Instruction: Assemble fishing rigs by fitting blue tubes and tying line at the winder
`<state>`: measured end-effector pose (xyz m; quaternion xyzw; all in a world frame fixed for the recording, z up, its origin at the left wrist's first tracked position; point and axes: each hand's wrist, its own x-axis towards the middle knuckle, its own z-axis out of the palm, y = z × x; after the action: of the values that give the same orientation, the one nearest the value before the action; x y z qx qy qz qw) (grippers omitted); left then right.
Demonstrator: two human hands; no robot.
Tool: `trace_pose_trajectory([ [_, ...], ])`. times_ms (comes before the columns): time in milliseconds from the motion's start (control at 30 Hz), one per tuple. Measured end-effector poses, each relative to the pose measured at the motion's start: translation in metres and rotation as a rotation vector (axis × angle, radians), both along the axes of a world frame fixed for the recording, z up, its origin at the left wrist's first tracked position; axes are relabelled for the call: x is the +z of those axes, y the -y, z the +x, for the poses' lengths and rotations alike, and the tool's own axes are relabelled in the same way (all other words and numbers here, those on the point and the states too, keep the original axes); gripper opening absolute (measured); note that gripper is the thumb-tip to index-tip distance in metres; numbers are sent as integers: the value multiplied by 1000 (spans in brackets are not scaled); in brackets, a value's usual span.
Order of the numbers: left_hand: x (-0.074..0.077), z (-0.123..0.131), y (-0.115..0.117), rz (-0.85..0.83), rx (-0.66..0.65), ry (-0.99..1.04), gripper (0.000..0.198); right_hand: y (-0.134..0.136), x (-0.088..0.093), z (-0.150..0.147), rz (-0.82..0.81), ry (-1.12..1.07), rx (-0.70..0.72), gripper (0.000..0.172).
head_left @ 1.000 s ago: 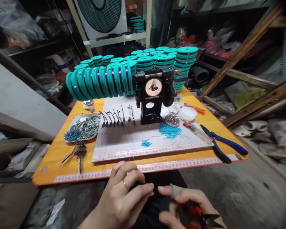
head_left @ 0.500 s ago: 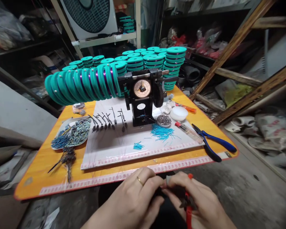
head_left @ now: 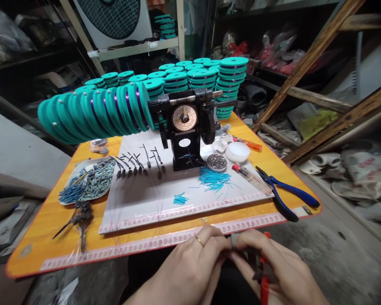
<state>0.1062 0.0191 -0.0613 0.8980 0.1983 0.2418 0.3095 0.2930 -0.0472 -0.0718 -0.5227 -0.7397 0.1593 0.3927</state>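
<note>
My left hand (head_left: 193, 264), with a gold ring on one finger, is closed in a pinch just in front of the table edge. Its fingertips meet those of my right hand (head_left: 276, 267); whatever lies between them is too small or hidden to make out. Tucked in my closed right hand are red-handled pliers (head_left: 264, 281), their dark metal part showing between the fingers. A grey wrap (head_left: 234, 240) covers one fingertip where the hands meet. Nearest on the table are a small heap of short blue tubes (head_left: 180, 198) and a measuring tape strip (head_left: 178, 238) along the edge.
A black winding device (head_left: 186, 140) with a dial carries a row of teal spools (head_left: 95, 112). Stacked spools (head_left: 231, 80) stand behind. Blue-handled pliers (head_left: 285, 192) lie right, near a dish of metal bits (head_left: 217, 162). A tray of small floats (head_left: 89, 180) sits left.
Both hands have shifted slightly right in view, still pinched together with the red-handled pliers in the right. The camera view has shifted a little; the table things look unmoved.
</note>
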Motion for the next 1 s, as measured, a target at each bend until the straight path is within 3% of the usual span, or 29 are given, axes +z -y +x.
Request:
trace_pose_trajectory([
  [233, 1, -3, -6, 332, 85, -29, 15, 1, -6, 2, -75, -21, 23, 35],
  [367, 2, 0, -9, 393, 94, 0, 11, 1, -8, 2, -53, -40, -37, 34],
  [567, -7, 18, -8, 265, 322, 28, 10, 6, -1, 6, 108, -15, -420, 17],
  [667, -10, 26, -8, 223, 352, -36, 8, 14, -2, 9, 120, 9, -516, 15],
  [900, -9, 34, -6, 201, 396, -117, 10, 21, -14, 3, 207, 52, -342, 27],
  [1000, -9, 36, -5, 182, 393, -138, 11, 18, -18, 2, 249, 57, -331, 29],
])
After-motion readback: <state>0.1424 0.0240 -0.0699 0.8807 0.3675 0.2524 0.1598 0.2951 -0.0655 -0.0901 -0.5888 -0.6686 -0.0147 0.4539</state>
